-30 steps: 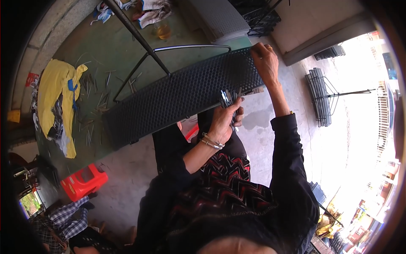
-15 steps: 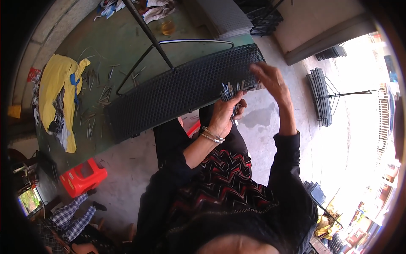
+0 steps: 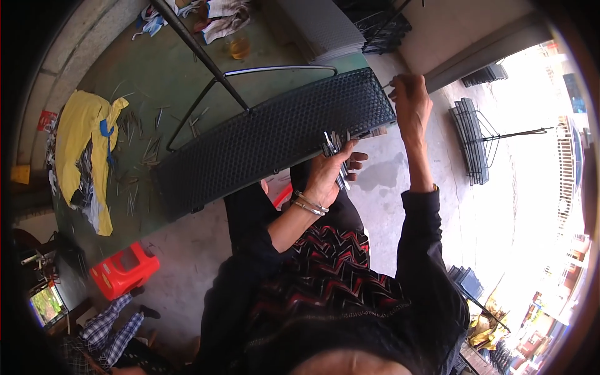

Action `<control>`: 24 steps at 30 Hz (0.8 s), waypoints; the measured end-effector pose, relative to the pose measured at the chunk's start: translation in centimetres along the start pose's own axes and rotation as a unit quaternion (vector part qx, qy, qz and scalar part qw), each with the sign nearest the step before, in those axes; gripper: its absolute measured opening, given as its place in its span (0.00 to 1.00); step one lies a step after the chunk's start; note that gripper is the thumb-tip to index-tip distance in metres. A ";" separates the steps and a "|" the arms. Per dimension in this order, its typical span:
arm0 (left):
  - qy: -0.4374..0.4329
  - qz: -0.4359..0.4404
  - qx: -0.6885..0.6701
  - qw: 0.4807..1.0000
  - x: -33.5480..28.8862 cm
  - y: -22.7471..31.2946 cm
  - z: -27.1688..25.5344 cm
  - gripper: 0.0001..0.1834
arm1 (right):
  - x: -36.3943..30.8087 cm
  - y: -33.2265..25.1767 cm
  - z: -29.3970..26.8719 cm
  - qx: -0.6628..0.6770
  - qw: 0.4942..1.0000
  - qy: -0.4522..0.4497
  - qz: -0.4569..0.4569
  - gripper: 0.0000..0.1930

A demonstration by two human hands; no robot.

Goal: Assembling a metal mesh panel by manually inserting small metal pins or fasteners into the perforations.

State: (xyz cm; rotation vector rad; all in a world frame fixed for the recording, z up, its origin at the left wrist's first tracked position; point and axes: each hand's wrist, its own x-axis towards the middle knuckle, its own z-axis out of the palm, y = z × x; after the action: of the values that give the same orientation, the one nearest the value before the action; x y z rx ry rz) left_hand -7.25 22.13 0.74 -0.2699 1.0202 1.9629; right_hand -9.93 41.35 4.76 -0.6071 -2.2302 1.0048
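My left hand [image 3: 325, 177] is closed around a bundle of short, thin metal strips [image 3: 337, 145], just below the near edge of a black mesh panel [image 3: 269, 128]. The strips stick out above and below my fingers. Off the panel's right end, my right hand [image 3: 412, 106] is closed in a pinch. From its fingertips a short thin metal strip [image 3: 390, 83] seems to point toward the panel's corner. The long panel lies slanted along the green table's [image 3: 206, 59] near edge. A bent rod frame [image 3: 275, 69] with a long bar [image 3: 200, 53] rises from its far side.
Loose metal strips [image 3: 150, 150] are scattered left on the table, beside a yellow bag [image 3: 75, 150]. Stacked mesh sheets [image 3: 319, 28] and a glass of amber liquid [image 3: 239, 49] stand at the back. A red plastic stool [image 3: 125, 270] is lower left, near a person's checked trousers [image 3: 109, 325].
My right hand has moved up and away from the panel's right end, its fingers now pinched. My left hand stays near the panel's edge with the strips. The view has shifted slightly.
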 end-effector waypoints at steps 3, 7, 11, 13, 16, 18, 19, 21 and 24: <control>0.004 -0.002 -0.011 1.000 0.4 -0.5 0.1 0.09 | 1.4 2.7 1.7 -0.010 0.998 0.044 -0.040 0.08; -0.044 -0.016 -0.044 0.998 0.6 -0.6 -0.4 0.07 | 2.3 5.0 3.2 -0.086 0.985 0.078 -0.126 0.07; -0.030 -0.014 -0.053 0.998 0.4 0.0 0.0 0.05 | 2.6 4.8 3.3 -0.069 0.990 0.057 -0.109 0.08; -0.043 0.000 -0.052 0.998 0.2 0.1 0.2 0.05 | 2.5 4.8 3.2 -0.053 0.992 0.052 -0.099 0.09; -0.045 0.007 -0.066 0.997 0.2 0.3 0.3 0.05 | 2.3 4.6 3.1 -0.056 0.992 0.051 -0.099 0.08; -0.052 0.014 -0.067 0.996 0.1 0.2 0.2 0.05 | 2.3 5.3 3.2 -0.041 0.994 0.046 -0.096 0.09; -0.057 0.021 -0.068 0.996 0.1 0.2 0.1 0.05 | 2.1 5.0 3.3 -0.040 0.993 0.045 -0.096 0.09; -0.045 0.020 -0.064 0.997 0.2 0.1 0.0 0.05 | 1.8 4.5 3.3 -0.161 0.982 0.013 -0.099 0.12; -0.041 0.019 -0.057 0.997 0.0 0.2 0.1 0.05 | 1.5 5.2 3.3 -0.200 0.973 0.005 -0.118 0.13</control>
State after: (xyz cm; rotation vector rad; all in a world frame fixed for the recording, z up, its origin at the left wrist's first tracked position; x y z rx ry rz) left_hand -7.40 22.16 0.88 -0.2326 0.8678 2.0524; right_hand -12.45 43.78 -0.51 -0.4955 -2.4433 0.4333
